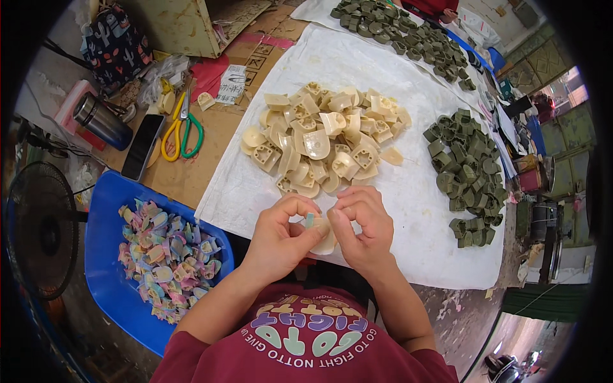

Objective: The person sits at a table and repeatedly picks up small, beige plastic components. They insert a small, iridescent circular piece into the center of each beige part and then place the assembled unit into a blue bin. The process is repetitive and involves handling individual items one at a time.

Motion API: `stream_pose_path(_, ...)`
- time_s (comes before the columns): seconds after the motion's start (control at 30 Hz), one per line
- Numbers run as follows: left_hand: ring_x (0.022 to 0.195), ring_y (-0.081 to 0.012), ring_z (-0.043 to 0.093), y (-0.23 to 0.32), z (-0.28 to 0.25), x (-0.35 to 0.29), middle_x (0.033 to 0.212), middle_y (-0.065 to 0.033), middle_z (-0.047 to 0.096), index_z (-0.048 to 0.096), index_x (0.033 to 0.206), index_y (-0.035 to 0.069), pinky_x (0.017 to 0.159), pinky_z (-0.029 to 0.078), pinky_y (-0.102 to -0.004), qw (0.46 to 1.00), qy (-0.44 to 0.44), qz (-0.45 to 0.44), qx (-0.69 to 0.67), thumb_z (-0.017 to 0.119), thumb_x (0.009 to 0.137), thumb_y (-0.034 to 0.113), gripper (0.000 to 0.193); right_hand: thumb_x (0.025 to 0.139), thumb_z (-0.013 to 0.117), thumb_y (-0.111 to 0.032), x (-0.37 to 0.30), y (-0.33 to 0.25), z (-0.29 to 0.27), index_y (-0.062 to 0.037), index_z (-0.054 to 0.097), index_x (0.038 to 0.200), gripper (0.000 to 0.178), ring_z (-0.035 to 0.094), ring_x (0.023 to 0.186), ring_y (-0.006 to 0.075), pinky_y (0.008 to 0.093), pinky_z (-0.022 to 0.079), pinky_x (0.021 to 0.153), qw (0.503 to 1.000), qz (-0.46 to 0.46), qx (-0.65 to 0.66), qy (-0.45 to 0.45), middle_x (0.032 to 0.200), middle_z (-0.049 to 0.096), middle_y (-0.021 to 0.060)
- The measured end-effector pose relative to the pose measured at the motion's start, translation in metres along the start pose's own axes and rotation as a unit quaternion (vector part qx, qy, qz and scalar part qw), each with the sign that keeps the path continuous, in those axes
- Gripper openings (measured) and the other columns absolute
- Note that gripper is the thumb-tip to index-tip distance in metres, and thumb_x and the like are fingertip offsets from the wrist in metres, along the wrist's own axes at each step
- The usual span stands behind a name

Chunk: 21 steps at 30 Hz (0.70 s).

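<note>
Close to my body, at the near edge of the white cloth, my left hand (284, 233) and my right hand (362, 223) meet, with fingers pinched around a small cream moulded piece (327, 245). A pale blue-green bit shows at my left fingertips; my fingers hide most of the work. Just beyond lies a heap of similar cream, hollow, rounded pieces (316, 144) on the cloth. To the left, a blue plastic tub (102, 255) holds many pastel pieces (167, 255) in pink, blue, yellow and purple.
Dark green moulded pieces (469, 169) lie right of the heap, more (402, 38) at the far end. Scissors (184, 115) with yellow and green handles, a phone (143, 147) and a flask (102, 120) sit on cardboard. A black fan (41, 230) stands left. Someone's red clothing (429, 6) shows beyond.
</note>
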<state>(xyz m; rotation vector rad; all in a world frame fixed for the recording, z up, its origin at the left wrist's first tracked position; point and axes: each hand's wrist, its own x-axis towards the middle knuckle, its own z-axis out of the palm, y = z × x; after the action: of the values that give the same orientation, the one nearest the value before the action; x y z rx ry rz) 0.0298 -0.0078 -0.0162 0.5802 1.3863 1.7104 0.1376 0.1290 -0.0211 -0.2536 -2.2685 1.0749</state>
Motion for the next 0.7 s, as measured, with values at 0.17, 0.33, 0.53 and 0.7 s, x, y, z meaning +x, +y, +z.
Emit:
stream_pose_path(0.17,0.08,-0.0144,0.067,-0.011,-0.006,0.001,0.117,-0.0086,0.05,0.053,0.11,0.003,0.061,0.055,-0.0224,0.98,0.041,0.144,0.132,0.065,0.085,0.001,0.027,0.077,0.072,-0.003,0.01,0.001,0.0,-0.0062,0.066,0.084,0.01,0.059,0.104,0.0295,0.0394,0.044,0.092,0.997,0.03,0.073,-0.021,0.101,0.066,0.0101)
stream_pose_path(0.33,0.093,-0.0214,0.064,-0.005,0.001,-0.003,0.127,-0.0127,0.05,0.032,0.141,0.01,0.074,0.056,-0.0333,0.949,-0.021,-0.133,-0.286,0.056,0.093,0.015,0.054,0.071,0.078,-0.006,0.001,-0.008,-0.001,-0.0075,0.068,0.09,0.022,0.053,0.112,0.0383,0.0431,0.045,0.093,0.981,-0.084,-0.13,0.119,0.113,0.064,0.0115)
stream_pose_path(0.53,0.095,-0.0221,0.061,0.007,0.008,-0.005,0.124,-0.0109,0.052,0.02,0.149,0.014,0.075,0.055,-0.0376,0.933,-0.056,-0.086,-0.344,0.044,0.098,0.026,0.058,0.084,0.066,-0.004,-0.005,-0.028,0.015,-0.0064,0.064,0.117,0.034,0.062,0.081,0.0185,0.0289,0.052,0.069,0.938,0.174,0.294,0.065,0.137,0.049,0.0126)
stream_pose_path(0.7,0.073,-0.0168,0.057,0.012,0.016,-0.009,0.107,-0.0102,0.058,0.02,0.149,0.014,0.059,0.052,-0.0316,0.938,-0.017,-0.066,-0.339,0.041,0.1,0.023,0.054,0.093,0.056,-0.006,-0.004,-0.032,0.017,-0.0041,0.057,0.128,0.035,0.058,0.057,0.0055,0.0164,0.046,0.048,0.865,0.262,0.426,-0.036,0.146,0.04,0.0118)
